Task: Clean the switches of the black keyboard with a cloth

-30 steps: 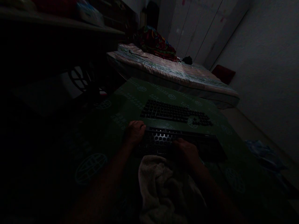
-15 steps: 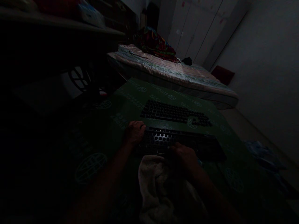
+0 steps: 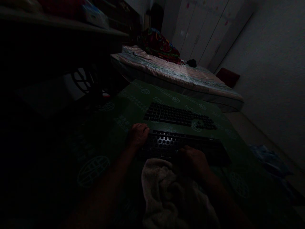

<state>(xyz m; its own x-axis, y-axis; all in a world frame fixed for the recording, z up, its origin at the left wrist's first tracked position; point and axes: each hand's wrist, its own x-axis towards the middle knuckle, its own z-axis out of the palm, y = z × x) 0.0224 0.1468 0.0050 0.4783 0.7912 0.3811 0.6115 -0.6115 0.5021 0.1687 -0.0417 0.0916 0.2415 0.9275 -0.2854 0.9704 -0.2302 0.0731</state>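
A black keyboard base without its keycaps (image 3: 164, 141) lies across the middle of the green table. At its left end, my left hand (image 3: 138, 135) is closed around the corner. My right hand (image 3: 193, 159) rests over the middle of the base, its fingers curled on a light cloth (image 3: 158, 190) that trails toward me. Darkness hides the fingertips and the part of the cloth under them. Beyond the base, loose black keycaps (image 3: 176, 116) are laid out in keyboard order.
Printed white globes mark the green table cover (image 3: 124, 100). Past the table's far edge stands a bed (image 3: 190, 79) with a red patterned blanket (image 3: 159, 47). A dark sewing-table-like stand with a wheel (image 3: 82, 81) is at the left. Bluish fabric (image 3: 269, 157) lies at the right.
My right hand has moved a little to the right along the keyboard base, with the cloth. My left hand stays at the left end.
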